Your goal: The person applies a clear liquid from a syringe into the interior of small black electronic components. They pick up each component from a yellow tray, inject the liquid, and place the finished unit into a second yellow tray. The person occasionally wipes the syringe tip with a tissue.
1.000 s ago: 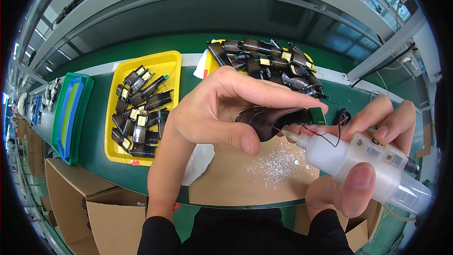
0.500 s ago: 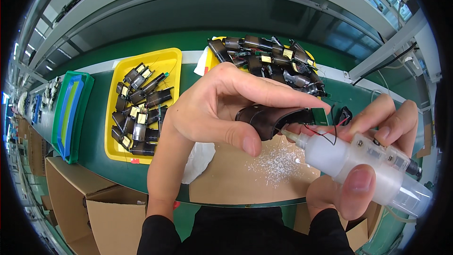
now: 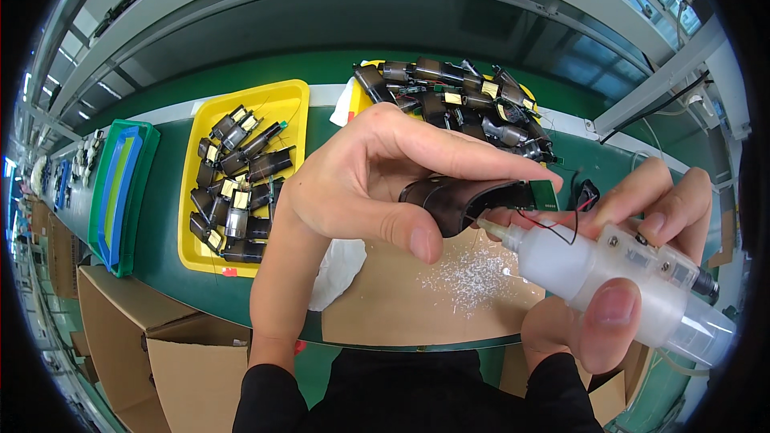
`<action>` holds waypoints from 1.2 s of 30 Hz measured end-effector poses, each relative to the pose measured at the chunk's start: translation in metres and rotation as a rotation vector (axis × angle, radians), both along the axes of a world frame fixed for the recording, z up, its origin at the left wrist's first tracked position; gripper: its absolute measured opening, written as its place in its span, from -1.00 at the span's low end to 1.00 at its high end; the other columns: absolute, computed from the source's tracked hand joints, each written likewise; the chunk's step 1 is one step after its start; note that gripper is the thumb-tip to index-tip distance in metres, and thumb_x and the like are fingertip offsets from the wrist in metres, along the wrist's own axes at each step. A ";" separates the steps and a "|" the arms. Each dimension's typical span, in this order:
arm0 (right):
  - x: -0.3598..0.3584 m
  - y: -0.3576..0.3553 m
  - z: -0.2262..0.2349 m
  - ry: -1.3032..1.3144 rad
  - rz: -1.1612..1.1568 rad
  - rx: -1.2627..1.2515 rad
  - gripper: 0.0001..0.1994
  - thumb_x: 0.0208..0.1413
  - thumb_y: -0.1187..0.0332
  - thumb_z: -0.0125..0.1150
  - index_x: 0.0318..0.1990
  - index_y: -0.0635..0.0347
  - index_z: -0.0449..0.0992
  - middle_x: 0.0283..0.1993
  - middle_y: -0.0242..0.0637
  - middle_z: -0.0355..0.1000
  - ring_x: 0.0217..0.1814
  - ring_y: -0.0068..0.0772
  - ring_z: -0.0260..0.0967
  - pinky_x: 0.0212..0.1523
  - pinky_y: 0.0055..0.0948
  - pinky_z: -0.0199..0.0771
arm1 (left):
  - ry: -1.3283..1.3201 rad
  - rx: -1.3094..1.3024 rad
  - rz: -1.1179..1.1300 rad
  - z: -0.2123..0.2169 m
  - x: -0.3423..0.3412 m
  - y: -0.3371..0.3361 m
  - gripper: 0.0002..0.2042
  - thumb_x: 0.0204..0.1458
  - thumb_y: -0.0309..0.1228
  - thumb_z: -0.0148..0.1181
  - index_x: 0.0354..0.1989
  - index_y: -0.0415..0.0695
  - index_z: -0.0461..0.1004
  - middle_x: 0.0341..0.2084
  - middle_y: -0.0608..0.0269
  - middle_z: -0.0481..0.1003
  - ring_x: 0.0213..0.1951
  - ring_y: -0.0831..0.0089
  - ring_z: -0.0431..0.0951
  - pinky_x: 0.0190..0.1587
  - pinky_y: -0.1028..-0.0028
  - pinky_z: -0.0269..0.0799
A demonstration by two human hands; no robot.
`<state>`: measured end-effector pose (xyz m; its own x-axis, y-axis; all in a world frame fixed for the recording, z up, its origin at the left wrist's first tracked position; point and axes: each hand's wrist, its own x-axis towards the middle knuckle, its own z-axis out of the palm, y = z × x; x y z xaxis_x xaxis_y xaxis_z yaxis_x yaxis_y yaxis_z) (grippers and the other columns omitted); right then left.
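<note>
Housing [image 3: 445, 207]: dark brown, glossy, a curved hollow shell, lying roughly level in the air above the bench's near edge. A small green board [image 3: 542, 195] sits at its right end; thin red and black wires [image 3: 571, 228] loop from there, near a small black part [image 3: 588, 192].

Left hand [image 3: 361, 180]: curled, housing pinched between thumb and fingers; forefinger stretched along the top toward the board, thumb below. Right hand [image 3: 634, 200]: closed around a whitish bottle [image 3: 561, 265], thumb on the near side, other fingers behind. Bottle tilted, its pale nozzle [image 3: 496, 231] up at the housing's open side. Contact between the two: cannot tell from here.

Below: brown cardboard sheet [image 3: 385, 305] on the green bench, scattered with white specks [image 3: 473, 277]; white cloth [image 3: 337, 277] at its left edge, partly behind the left forearm.

Farther out: left yellow tray [image 3: 281, 104] with similar dark units [image 3: 237, 216]; second yellow tray [image 3: 354, 111] beyond the hands, heaped with more. Far left, a blue tray [image 3: 108, 224] within a green one [image 3: 144, 192].
</note>
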<state>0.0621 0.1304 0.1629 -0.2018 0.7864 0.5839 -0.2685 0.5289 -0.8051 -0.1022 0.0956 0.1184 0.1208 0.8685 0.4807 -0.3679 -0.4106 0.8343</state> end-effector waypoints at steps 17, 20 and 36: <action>0.012 0.006 0.002 -0.025 0.071 0.058 -0.50 -0.21 0.17 0.28 -0.33 0.16 0.04 -0.46 -0.26 0.15 -0.55 -0.52 0.26 -0.36 -0.46 0.59 | -0.016 -0.025 0.034 0.000 0.003 0.000 -0.18 -0.50 -0.01 0.40 -0.17 -0.55 0.40 -0.42 -0.12 0.47 -0.39 0.28 0.50 -0.44 0.51 0.40; 0.010 0.000 0.005 0.000 0.096 0.000 -0.51 -0.21 0.18 0.29 -0.33 0.17 0.04 -0.45 -0.26 0.15 -0.52 -0.55 0.25 -0.33 -0.46 0.58 | -0.012 -0.018 0.032 0.000 0.003 0.000 -0.19 -0.50 -0.02 0.40 -0.17 -0.55 0.40 -0.42 -0.12 0.47 -0.40 0.28 0.50 -0.46 0.50 0.40; 0.004 -0.005 0.006 0.002 0.049 0.000 -0.51 -0.22 0.19 0.28 -0.34 0.17 0.04 -0.46 -0.26 0.13 -0.48 -0.58 0.19 -0.38 -0.53 0.58 | -0.013 -0.035 0.047 0.001 0.003 -0.002 -0.27 -0.49 -0.13 0.40 -0.18 -0.54 0.41 -0.38 -0.13 0.48 -0.37 0.28 0.53 -0.39 0.50 0.45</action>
